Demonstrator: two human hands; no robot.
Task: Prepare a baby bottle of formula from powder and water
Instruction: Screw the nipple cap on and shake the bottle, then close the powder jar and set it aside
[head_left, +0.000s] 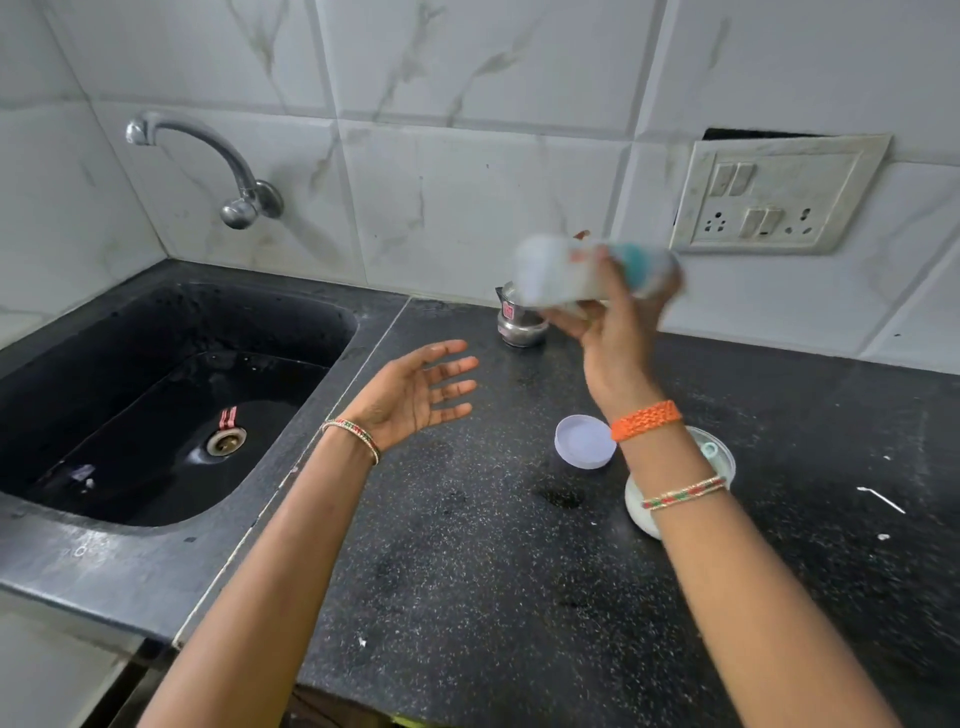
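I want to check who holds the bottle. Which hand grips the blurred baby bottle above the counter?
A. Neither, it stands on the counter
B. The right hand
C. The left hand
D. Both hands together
B: the right hand grips the baby bottle, while the left hand is open and empty.

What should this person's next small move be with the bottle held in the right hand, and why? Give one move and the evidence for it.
Probably finish the shake, then bring the bottle upright to check the mix. It is blurred and lying sideways in the right hand, above the counter, which suggests shaking. The left hand is open and empty, free to steady it. The powder container sits open beside its lid.
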